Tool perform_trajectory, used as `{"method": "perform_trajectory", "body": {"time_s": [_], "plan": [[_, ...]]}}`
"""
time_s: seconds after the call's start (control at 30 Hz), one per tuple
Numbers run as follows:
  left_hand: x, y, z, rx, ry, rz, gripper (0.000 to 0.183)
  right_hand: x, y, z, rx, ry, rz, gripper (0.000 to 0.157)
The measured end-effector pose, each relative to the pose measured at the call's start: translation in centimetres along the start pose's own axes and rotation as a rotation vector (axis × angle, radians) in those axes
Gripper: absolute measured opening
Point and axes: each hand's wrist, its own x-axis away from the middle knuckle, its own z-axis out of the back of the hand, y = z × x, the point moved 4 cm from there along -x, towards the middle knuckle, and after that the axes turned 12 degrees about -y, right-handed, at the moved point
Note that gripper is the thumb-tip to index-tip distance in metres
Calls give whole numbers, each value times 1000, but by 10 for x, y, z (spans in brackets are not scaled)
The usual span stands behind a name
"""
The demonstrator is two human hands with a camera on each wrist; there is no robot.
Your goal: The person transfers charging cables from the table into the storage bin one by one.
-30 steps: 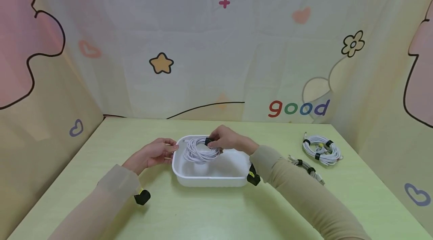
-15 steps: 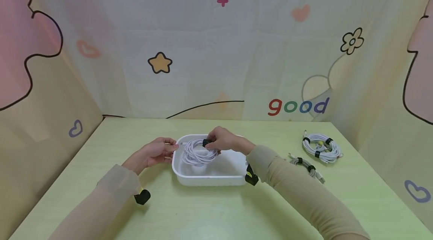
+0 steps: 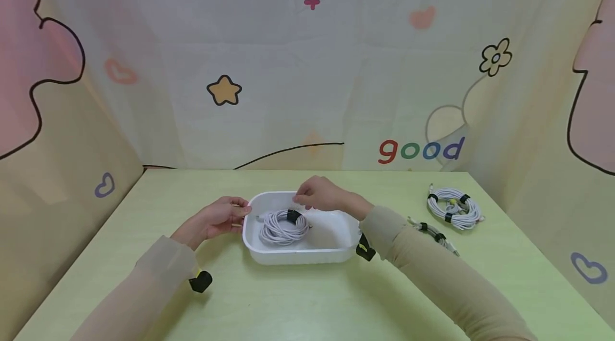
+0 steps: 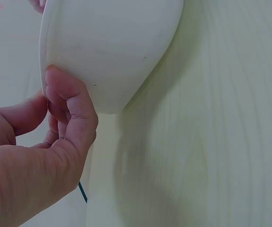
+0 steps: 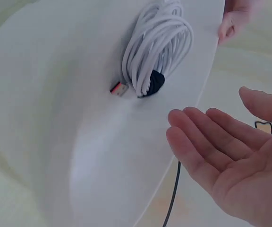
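A white plastic basin (image 3: 307,258) stands on the table, and a coiled white USB cable (image 3: 283,230) with a black strap lies in its left part. The cable's metal plug (image 5: 119,89) shows in the right wrist view. My left hand (image 3: 218,218) pinches the basin's left rim between thumb and fingers, as the left wrist view shows at the rim (image 4: 43,56). Over the basin's back rim my right hand (image 3: 323,194) hovers with nothing in it. Its fingers are loosely extended and its thumb stands apart (image 5: 235,146).
At the right of the table (image 3: 298,303) lie a larger coil of white cable (image 3: 454,208) with black straps and a smaller grey cable (image 3: 434,237). A printed curtain (image 3: 288,63) hangs behind and at both sides of the table.
My right hand has let go of the coiled cable, which now rests lower in the basin, and has risen slightly away from it. My left hand keeps its hold on the rim.
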Motion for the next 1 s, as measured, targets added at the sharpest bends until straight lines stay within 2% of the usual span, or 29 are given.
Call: {"method": "perform_trajectory", "body": {"time_s": [0.1, 0.23, 0.4, 0.53, 0.73, 1.0], "plan": [[0, 0, 0, -6, 3, 1, 32, 12, 6, 10, 7, 83, 28, 21], [0, -1, 1, -4, 3, 3, 33, 30, 19, 23, 26, 189, 16, 22], [0, 0, 0, 2, 1, 4, 32, 58, 44, 35, 44, 309, -39, 20], [0, 0, 0, 2, 1, 6, 31, 81, 69, 40, 29, 371, -95, 22], [0, -1, 0, -10, -7, -5, 27, 113, 105, 42, 38, 419, -165, 29], [0, -1, 0, 1, 0, -12, 23, 140, 145, 40, 220, 394, -242, 22]]}}
